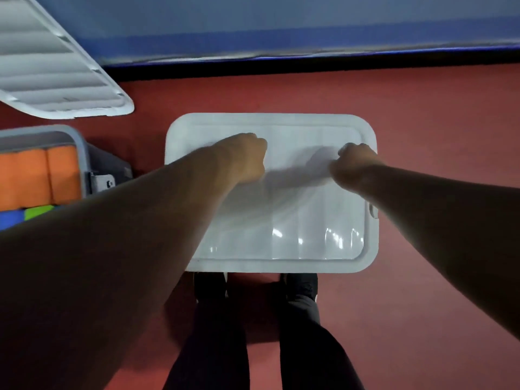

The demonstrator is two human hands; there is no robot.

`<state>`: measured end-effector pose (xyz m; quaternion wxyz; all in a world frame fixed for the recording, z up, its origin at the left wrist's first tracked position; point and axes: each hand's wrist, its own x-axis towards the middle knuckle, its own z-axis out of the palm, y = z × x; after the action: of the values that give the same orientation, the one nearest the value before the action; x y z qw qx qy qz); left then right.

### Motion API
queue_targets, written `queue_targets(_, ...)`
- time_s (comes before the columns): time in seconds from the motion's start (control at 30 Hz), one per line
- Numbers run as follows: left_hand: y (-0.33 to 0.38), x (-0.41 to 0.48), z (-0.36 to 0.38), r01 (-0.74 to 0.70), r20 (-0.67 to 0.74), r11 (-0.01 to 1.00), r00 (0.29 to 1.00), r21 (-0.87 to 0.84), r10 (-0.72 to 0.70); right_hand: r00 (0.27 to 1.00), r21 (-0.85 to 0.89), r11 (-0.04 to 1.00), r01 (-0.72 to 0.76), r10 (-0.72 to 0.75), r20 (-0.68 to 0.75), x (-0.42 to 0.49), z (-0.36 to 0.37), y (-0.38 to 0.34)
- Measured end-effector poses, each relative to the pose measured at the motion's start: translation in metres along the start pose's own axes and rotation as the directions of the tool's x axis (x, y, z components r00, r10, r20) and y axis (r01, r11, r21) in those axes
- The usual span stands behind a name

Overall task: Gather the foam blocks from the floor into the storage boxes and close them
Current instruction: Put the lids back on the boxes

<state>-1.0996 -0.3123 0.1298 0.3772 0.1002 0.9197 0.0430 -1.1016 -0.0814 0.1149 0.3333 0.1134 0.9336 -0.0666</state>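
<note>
A white storage box lid [281,235] lies flat on a box on the red floor right in front of my feet. My left hand [244,156] is curled into a fist and presses down on the lid's left middle. My right hand [353,164] is also a fist, pressing on the lid's right middle. Neither hand holds anything. At the left edge stands a second grey storage box [81,147], uncovered, with orange foam blocks [39,175], a green foam block [38,212] and a blue foam block [11,218] inside.
Another white ribbed lid [56,71] leans at the top left behind the uncovered box. A blue padded wall [309,32] with a black base runs across the back. Bare red floor [436,122] lies to the right.
</note>
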Motion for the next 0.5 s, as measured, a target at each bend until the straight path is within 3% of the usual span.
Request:
queue_targets(0.1, -0.046, -0.036, -0.031, 0.116, -0.018, 0.993, 0.993, -0.010, -0.116, 0.974, -0.074, 0.974, 0.214, -0.207, 0.095, -0.020, -0.030, -0.061)
queue_targets(0.2, -0.084, -0.078, -0.064, 0.206, -0.064, 0.969, 0.974, -0.134, -0.216, 0.914, -0.162, 0.903, 0.397, -0.373, 0.161, -0.035, -0.063, -0.124)
queue_targets(0.37, -0.152, -0.172, -0.102, 0.295, -0.122, 0.929, 0.937, -0.222, -0.327, 0.850, -0.227, 0.820, 0.525, -0.490, 0.195, -0.078, -0.110, -0.230)
queue_targets(0.5, -0.204, -0.253, -0.110, 0.421, -0.116, 0.857, 0.875, -0.298, -0.470, 0.731, -0.214, 0.702, 0.679, -0.620, 0.286, -0.147, -0.131, -0.308)
